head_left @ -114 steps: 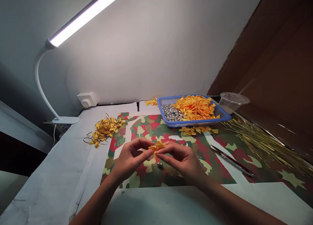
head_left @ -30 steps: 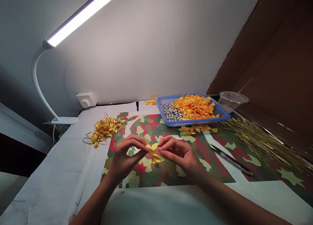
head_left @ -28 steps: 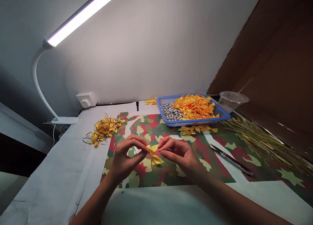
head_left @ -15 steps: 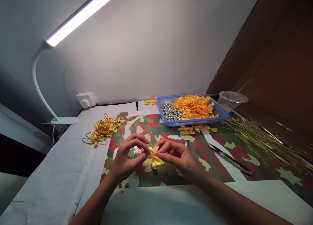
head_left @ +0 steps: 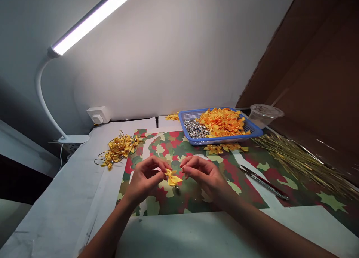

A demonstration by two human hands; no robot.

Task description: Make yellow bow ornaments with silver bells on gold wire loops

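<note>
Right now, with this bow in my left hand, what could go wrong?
Your left hand pinches the bow at one side only, so it might slip or twist.
The bell shows just below the bow; I can't tell if it's attached, and if loose it could roll.
In the pile on the left, wire loops overlap, so they may tangle.

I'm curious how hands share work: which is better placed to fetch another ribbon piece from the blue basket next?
Likely the right hand: nearer the blue basket and holding no visible bow; the left hand pinches the yellow bow.
</note>
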